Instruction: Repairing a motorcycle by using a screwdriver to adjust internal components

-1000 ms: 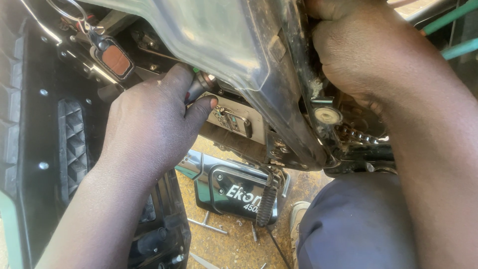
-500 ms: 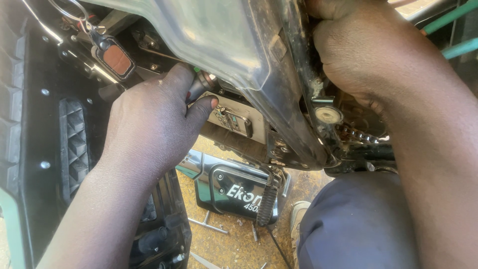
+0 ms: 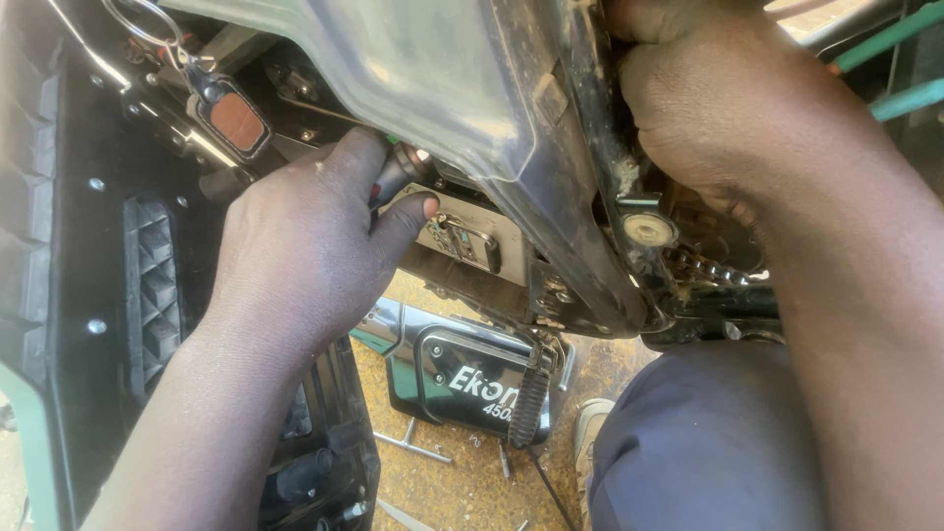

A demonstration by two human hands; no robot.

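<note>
Beneath the grey body panel, my left hand grips a dark tool handle; my right hand clasps the panel's edge above the chain.

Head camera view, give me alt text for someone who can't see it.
A person's left hand grips a dark tool handle under a motorcycle's grey body panel, while the right hand presses on the frame higher up. A key fob hangs at upper left; a black side cover and T-handle tool lie on the sandy ground.
</note>
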